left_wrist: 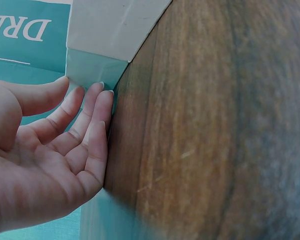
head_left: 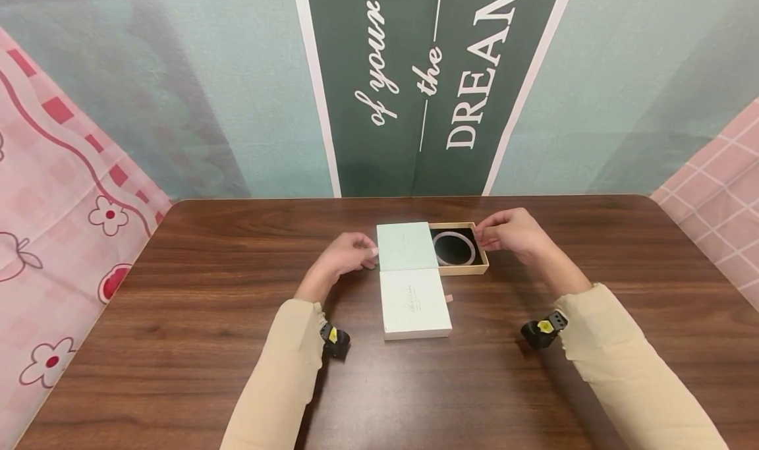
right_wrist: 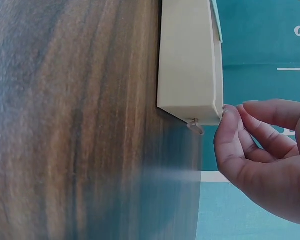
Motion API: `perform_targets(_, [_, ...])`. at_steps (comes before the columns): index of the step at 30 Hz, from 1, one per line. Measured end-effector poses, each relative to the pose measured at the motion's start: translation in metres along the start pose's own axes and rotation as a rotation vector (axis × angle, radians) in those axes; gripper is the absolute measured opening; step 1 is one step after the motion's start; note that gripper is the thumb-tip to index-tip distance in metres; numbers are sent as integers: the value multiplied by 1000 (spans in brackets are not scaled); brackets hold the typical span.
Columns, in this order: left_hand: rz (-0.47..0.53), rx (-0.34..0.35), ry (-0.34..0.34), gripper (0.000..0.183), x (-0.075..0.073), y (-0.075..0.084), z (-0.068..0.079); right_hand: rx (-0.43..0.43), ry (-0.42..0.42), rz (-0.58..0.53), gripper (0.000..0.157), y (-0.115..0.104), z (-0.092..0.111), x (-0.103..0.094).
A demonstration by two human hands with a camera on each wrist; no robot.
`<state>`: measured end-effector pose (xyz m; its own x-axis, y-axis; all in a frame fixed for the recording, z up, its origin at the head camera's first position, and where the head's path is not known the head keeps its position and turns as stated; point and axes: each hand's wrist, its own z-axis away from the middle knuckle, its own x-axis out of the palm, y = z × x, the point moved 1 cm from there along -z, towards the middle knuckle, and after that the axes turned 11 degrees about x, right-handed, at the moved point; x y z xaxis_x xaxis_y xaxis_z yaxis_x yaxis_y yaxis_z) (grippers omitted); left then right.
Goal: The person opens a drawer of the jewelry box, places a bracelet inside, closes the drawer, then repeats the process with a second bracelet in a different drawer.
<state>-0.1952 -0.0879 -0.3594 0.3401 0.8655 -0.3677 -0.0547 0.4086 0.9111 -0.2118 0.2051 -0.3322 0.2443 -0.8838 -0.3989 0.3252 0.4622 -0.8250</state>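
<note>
A pale green box sleeve (head_left: 404, 247) lies on the table with its cream drawer (head_left: 462, 271) slid out to the right. In the drawer, a light-coloured bangle (head_left: 454, 248) rests on black lining. My right hand (head_left: 514, 234) pinches the drawer's right end between thumb and fingertips; the right wrist view shows that hand (right_wrist: 264, 145) at the box's upper corner. My left hand (head_left: 348, 252) is at the sleeve's left end, its bent fingers touching there with the palm bare, as the hand (left_wrist: 55, 145) shows in the left wrist view.
A white box (head_left: 414, 302) with gold lettering sits against the sleeve's near side, with a small pink ribbon tab (head_left: 449, 298) at its right. Behind the brown wooden table (head_left: 178, 371) hangs a teal and green printed drape (head_left: 267, 94); pink cloths hang at both sides.
</note>
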Motion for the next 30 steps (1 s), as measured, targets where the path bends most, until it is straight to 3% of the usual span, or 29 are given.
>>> perform_targets(30, [2,-6,-2,13,0,-1,-1,31,-22,14,24,7,2,-13])
